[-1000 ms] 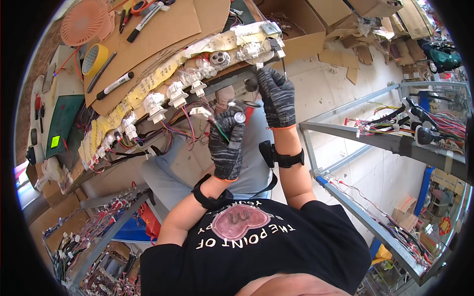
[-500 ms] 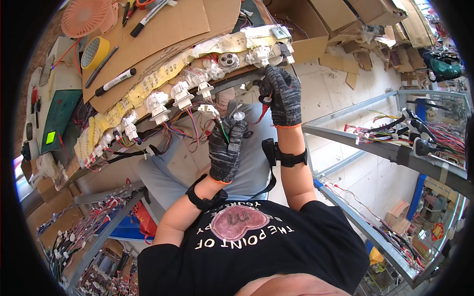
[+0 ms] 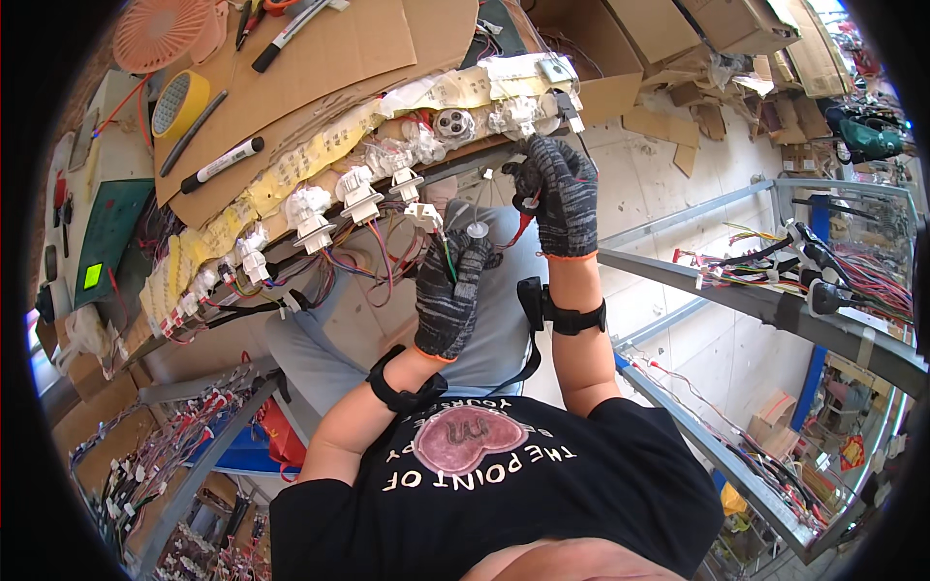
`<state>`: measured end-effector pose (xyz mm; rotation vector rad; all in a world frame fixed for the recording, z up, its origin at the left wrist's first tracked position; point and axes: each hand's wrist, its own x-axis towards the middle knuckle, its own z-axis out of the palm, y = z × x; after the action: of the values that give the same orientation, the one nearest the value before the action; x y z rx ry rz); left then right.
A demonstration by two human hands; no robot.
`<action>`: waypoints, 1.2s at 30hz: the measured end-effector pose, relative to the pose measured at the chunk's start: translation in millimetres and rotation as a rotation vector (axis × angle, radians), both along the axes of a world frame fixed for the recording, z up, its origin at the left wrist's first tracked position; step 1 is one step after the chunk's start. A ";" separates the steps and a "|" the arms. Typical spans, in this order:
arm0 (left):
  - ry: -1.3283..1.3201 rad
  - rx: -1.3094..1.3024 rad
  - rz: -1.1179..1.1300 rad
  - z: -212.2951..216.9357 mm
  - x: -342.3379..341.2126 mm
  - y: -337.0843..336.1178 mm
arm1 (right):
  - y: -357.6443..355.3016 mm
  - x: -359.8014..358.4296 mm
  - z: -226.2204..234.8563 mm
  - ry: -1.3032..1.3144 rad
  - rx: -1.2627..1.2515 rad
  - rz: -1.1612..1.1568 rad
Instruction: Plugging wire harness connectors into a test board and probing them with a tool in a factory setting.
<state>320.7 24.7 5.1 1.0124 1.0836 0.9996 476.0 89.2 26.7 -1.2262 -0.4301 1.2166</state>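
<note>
Both my hands wear grey knit gloves. My left hand (image 3: 451, 290) is closed around a small white connector with green and other coloured wires, just below the bench's front edge. My right hand (image 3: 560, 194) is raised a little higher to the right, pinching a red wire that runs between the two hands. Right above them hangs a row of white connectors (image 3: 360, 194) with coloured wire bundles, mounted along the edge of the cardboard-covered bench (image 3: 320, 68).
On the bench lie a black marker (image 3: 221, 165), a yellow tape roll (image 3: 178, 102), an orange fan (image 3: 160, 31) and a green device (image 3: 102, 242). Metal racks hung with wire harnesses (image 3: 775, 261) stand at right. Cardboard boxes (image 3: 668, 39) sit behind.
Both hands have stayed at the bench edge; my right hand has shifted slightly down and its fingers have closed on the red wire, while my left keeps its grip on the connector.
</note>
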 end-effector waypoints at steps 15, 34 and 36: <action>0.175 0.183 0.082 -8.9 21.4 9.7 | -2.5 3.0 0.7 -0.333 0.022 0.096; -0.038 0.062 0.076 -16.7 31.2 13.3 | 7.0 -5.9 0.7 -0.120 -0.012 0.069; -0.129 -0.014 0.072 -15.9 30.4 11.7 | 7.7 -7.3 1.6 -0.135 -0.021 0.055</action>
<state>351.1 36.4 -10.8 0.8903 1.0253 1.0989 468.8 97.0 28.4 -1.3267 -0.5551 1.1916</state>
